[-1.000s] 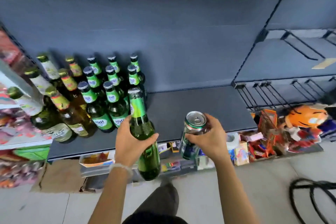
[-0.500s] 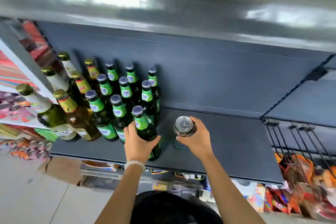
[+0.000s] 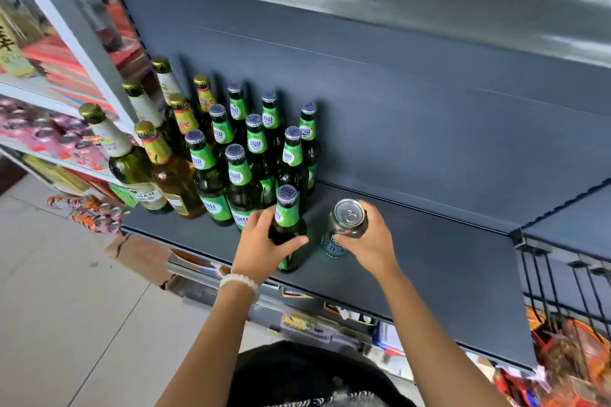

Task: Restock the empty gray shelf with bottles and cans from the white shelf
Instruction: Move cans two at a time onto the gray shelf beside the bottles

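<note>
Gray metal fills most of the view: the gray shelf point(image 3: 446, 261) with its tall back panel, bare across its right half and stocked only at the left end. To its left stands the white shelf point(image 3: 79, 43), blurred, holding colourful packs. On the gray board a cluster of green bottles point(image 3: 254, 149) stands in rows, with taller gold-capped bottles point(image 3: 155, 155) beside them at the far left. In front of that cluster the left hand point(image 3: 261, 244) has its fingers and thumb wrapped round the body of one more green bottle point(image 3: 287, 225), which is upright with its base seemingly on the board near the front edge. Just right of it, close but apart, the right hand point(image 3: 367, 241) grips a can point(image 3: 344, 225) from the right side, fingers curled round its wall, top facing up; whether its base is fully down cannot be told. Both things stand with their long axes vertical, so the coming move is probably simply letting go, the bottle perhaps first nudged back and left toward the nearest row.
</note>
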